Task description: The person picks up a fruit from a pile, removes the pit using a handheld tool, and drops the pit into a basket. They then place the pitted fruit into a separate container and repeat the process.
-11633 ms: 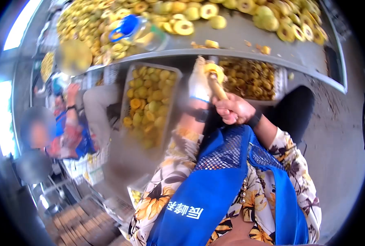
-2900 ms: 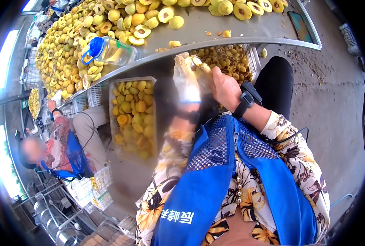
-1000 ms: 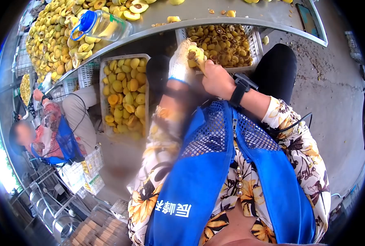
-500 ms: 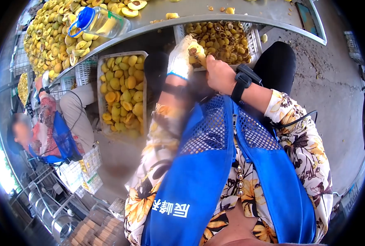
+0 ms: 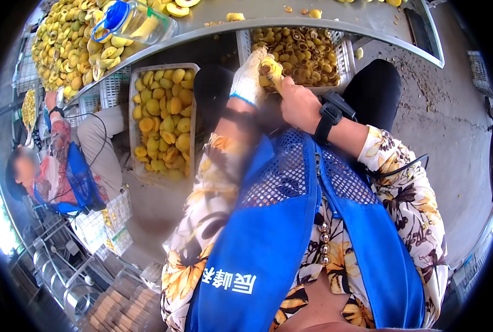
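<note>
My left hand (image 5: 248, 78), in a white knitted glove with a blue cuff edge, is closed around a yellow peach half (image 5: 271, 67). My bare right hand (image 5: 301, 105) is wrapped round a slim yellowish-brown hand tool (image 5: 278, 84), its end against the fruit; the tip is hidden. Both hands meet just in front of a white crate (image 5: 343, 58), which holds many brownish-yellow fruit scraps. Left of my knees stands another pale crate (image 5: 195, 105) filled with yellow fruit halves.
A metal table (image 5: 335, 17) crosses the top, bearing a heap of halved fruit (image 5: 64, 50) and a clear bottle with a blue lid (image 5: 147, 25). A person in a blue vest (image 5: 86, 171) sits at the left. Stacked bricks (image 5: 122, 304) lie lower left.
Both hands have shifted slightly down and right, still on the fruit and tool. The seated person's arm has moved up a little at the table edge.
</note>
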`<action>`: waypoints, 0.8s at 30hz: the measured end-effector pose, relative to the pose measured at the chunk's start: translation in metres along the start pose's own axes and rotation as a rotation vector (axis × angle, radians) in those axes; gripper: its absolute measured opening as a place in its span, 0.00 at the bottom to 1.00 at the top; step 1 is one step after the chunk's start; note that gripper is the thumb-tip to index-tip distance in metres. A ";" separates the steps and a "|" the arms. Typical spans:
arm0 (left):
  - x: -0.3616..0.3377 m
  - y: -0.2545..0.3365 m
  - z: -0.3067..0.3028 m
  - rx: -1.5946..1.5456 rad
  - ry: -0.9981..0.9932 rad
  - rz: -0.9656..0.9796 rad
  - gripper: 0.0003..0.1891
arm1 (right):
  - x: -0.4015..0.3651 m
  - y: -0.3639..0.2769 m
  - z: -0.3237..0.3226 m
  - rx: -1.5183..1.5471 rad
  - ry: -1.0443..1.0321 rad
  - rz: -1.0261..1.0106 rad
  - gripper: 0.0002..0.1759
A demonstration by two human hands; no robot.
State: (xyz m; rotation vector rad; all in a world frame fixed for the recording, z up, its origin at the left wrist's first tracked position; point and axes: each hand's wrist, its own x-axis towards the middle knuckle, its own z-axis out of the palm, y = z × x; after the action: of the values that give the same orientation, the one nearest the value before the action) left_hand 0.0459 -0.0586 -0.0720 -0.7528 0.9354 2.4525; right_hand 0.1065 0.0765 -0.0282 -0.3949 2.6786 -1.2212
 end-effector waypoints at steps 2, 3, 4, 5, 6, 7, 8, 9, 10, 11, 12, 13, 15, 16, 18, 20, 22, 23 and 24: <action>-0.011 0.001 0.016 0.149 0.113 0.134 0.12 | 0.000 -0.002 -0.009 -0.029 -0.093 0.024 0.11; -0.015 0.001 0.023 0.224 0.168 0.202 0.12 | 0.001 -0.003 -0.010 -0.025 -0.087 0.027 0.11; -0.014 -0.002 0.024 0.282 0.174 0.252 0.11 | 0.001 -0.005 -0.010 -0.021 -0.081 0.029 0.11; -0.013 -0.005 0.024 0.339 0.181 0.303 0.11 | 0.003 -0.009 -0.012 -0.018 -0.077 0.031 0.11; -0.011 -0.007 0.023 0.395 0.192 0.356 0.10 | 0.006 -0.011 -0.016 0.101 -0.161 0.126 0.11; -0.013 -0.005 0.028 0.406 0.198 0.364 0.10 | 0.012 -0.020 -0.027 0.216 -0.242 0.221 0.11; -0.018 0.000 0.036 0.416 0.205 0.372 0.10 | 0.015 -0.025 -0.033 0.303 -0.313 0.303 0.11; -0.022 0.001 0.038 0.427 0.218 0.374 0.10 | 0.018 -0.031 -0.038 0.383 -0.380 0.392 0.11; -0.022 0.003 0.034 0.431 0.186 0.325 0.11 | 0.019 -0.034 -0.040 0.436 -0.433 0.469 0.11; -0.019 0.003 0.031 0.372 0.123 0.295 0.11 | 0.020 -0.034 -0.042 0.486 -0.478 0.542 0.12; -0.014 0.000 0.023 0.314 0.057 0.265 0.11 | 0.015 -0.025 -0.031 0.328 -0.338 0.374 0.12; -0.007 -0.004 0.015 0.273 0.043 0.223 0.11 | 0.005 -0.007 -0.010 0.170 -0.196 0.208 0.13; 0.007 -0.011 -0.001 0.193 0.021 0.138 0.12 | -0.001 0.003 -0.005 -0.026 -0.110 0.062 0.14; 0.004 -0.013 0.001 0.153 0.069 0.085 0.12 | -0.001 0.000 -0.013 -0.064 -0.170 0.083 0.15; -0.003 -0.017 0.006 0.134 0.156 0.065 0.12 | -0.005 0.011 -0.010 -0.145 -0.128 -0.030 0.13; -0.013 -0.019 0.023 0.338 0.252 0.290 0.11 | 0.007 -0.011 -0.024 0.155 -0.293 0.235 0.10; -0.022 -0.012 0.038 0.443 0.276 0.434 0.09 | 0.015 -0.013 -0.027 0.505 -0.503 0.473 0.07; -0.023 -0.011 0.038 0.439 0.270 0.424 0.09 | 0.016 -0.015 -0.025 0.600 -0.502 0.550 0.07; -0.022 -0.008 0.038 0.436 0.262 0.417 0.09 | 0.018 -0.017 -0.024 0.696 -0.497 0.625 0.07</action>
State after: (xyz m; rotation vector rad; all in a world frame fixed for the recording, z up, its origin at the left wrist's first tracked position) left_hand 0.0543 -0.0301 -0.0385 -0.7914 1.8120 2.3692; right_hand 0.0857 0.0771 -0.0008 0.2097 1.6267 -1.4687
